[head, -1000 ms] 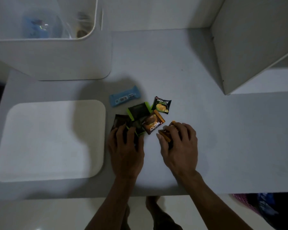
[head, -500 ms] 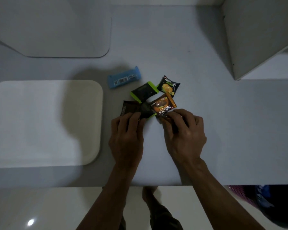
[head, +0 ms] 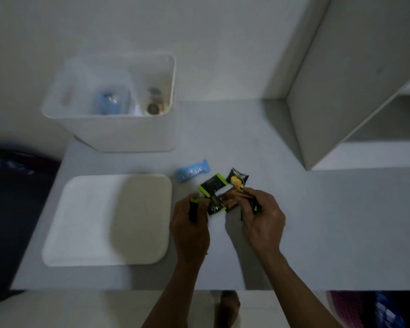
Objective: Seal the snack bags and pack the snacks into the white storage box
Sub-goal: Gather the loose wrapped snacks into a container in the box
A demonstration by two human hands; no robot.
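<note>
Both hands have come up off the table since a moment ago, each now carrying a snack packet, and the white storage box is back in full view at the far left of the table. Inside it sit a bluish item and a brownish one, both too blurred to name. One flat white lid lies in front of the box, partly under a shadow. The left hand grips a dark packet with a green edge; most of it is hidden by the fingers. The right hand pinches another dark packet (orange shows at its top, the rest is covered). The two hands are close but not touching. Between them lie two overlapping packets, one green-edged, one orange-brown, hard to separate. Behind, on the table: one green-edged packet, one black packet with a yellow picture, one blue bar. That makes seven snacks outside the box.
</note>
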